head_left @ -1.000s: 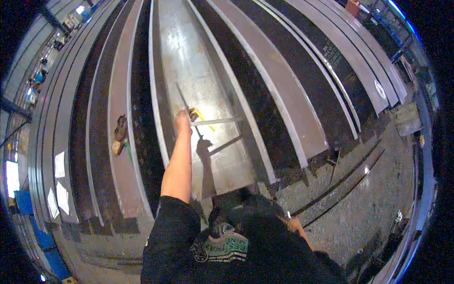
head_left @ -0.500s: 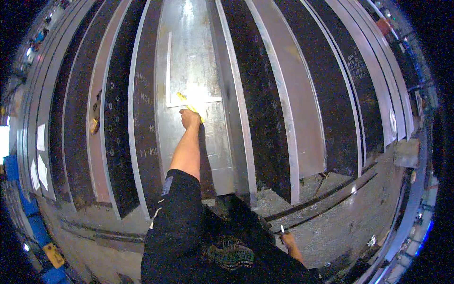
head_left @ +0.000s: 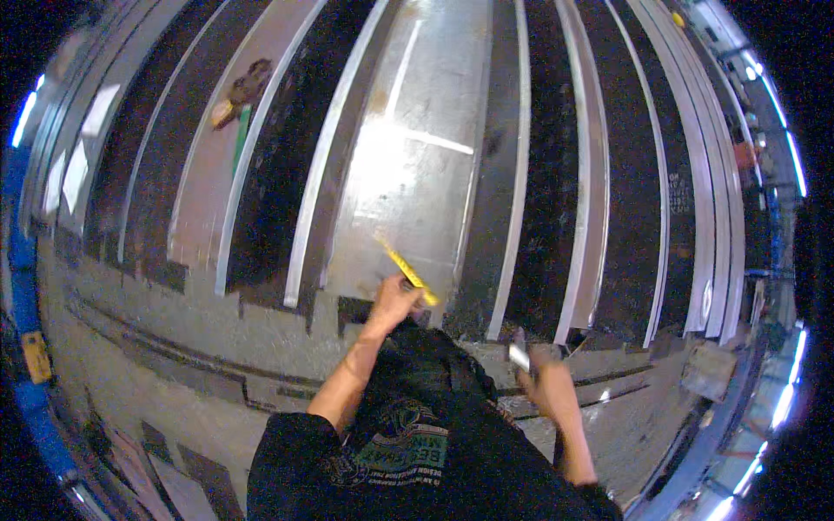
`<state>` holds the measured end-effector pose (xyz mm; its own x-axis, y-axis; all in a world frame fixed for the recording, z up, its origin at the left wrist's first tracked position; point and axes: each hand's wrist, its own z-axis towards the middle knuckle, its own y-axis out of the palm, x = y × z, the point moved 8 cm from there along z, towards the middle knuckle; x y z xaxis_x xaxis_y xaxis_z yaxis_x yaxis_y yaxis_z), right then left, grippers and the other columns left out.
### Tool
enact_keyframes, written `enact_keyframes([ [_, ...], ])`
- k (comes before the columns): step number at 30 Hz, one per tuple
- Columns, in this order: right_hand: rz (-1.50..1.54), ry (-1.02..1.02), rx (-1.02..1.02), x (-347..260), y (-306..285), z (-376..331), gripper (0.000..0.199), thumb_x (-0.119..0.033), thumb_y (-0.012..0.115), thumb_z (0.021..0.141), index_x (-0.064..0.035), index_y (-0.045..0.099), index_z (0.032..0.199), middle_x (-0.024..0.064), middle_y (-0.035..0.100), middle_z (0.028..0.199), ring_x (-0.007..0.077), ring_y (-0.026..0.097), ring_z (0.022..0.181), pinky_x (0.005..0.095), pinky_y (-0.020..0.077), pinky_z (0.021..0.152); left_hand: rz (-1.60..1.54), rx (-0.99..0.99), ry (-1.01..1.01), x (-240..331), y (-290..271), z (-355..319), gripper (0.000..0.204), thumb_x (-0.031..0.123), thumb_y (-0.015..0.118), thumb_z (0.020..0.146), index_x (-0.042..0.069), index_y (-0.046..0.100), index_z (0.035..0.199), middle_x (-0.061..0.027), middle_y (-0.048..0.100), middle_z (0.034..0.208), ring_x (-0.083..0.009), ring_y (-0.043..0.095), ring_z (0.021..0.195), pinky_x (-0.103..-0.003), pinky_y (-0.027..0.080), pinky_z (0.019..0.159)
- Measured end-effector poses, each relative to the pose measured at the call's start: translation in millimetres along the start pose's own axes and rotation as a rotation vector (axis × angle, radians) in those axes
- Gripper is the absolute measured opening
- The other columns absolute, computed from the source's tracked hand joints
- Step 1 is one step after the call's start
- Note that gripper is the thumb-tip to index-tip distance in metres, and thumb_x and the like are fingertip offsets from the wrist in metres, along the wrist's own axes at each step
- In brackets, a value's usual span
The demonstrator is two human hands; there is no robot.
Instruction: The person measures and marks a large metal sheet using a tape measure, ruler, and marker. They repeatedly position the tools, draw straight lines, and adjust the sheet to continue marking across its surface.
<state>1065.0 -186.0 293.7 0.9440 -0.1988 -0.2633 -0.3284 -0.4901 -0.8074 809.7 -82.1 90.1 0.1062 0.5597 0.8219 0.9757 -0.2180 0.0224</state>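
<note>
My left hand is closed round a yellow measuring rule, which slants over the near end of a grey steel beam. Its dark markings are too small to read. My right hand, blurred by motion, is off to the right above the floor, gripping a short white, pen-like marker. Farther up the same beam lies a pale L-shaped steel square, one leg across the beam and the other running along it. Light glares off the metal beside it.
More dark steel beams run lengthwise on both sides, their near ends above the grey floor. On a left beam lie a yellowish object, a dark heap and a green strip. White sheets rest farther left.
My left hand has drawn back toward me with the rule, away from the square. My right hand has risen and come forward with the marker. The view has shifted.
</note>
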Motion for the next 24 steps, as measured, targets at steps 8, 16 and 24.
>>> enact_keyframes([
  [8,-0.494,-0.803,-0.147,-168.5,55.1,141.2,0.028,-0.023,0.058,0.087,-0.0096,0.06,0.112,0.0153,0.065,0.096,0.0377,0.067,0.078,0.0487,0.0546,0.065,-1.118,0.132,-0.014,-33.7,27.9,-58.2,0.025,0.009,0.065,0.088,-0.005,0.062,0.109,-0.0119,0.07,0.098,-0.0239,0.069,0.091,-0.036,0.058,0.079],
  [16,-0.753,-1.083,-0.224,-241.6,116.6,273.0,0.021,-0.015,0.064,0.082,-0.0127,0.06,0.102,0.0119,0.062,0.095,0.0374,0.065,0.08,0.0481,0.0535,0.067,-0.59,1.083,0.086,-146.8,-72.6,-67.4,0.055,0.014,0.078,0.08,-0.001,0.051,0.126,-0.0135,0.06,0.112,-0.0222,0.061,0.097,-0.037,0.054,0.088],
  [24,-0.606,-1.562,-0.153,-294.1,197.6,353.6,0.037,-0.022,0.063,0.082,-0.0199,0.063,0.119,0.0102,0.067,0.108,0.0348,0.068,0.08,0.0459,0.0563,0.068,0.452,1.335,0.05,-148.2,-118.9,-50.2,0.022,0.018,0.075,0.079,0.006,0.071,0.098,-0.0152,0.065,0.099,-0.0363,0.06,0.093,-0.046,0.049,0.085],
])
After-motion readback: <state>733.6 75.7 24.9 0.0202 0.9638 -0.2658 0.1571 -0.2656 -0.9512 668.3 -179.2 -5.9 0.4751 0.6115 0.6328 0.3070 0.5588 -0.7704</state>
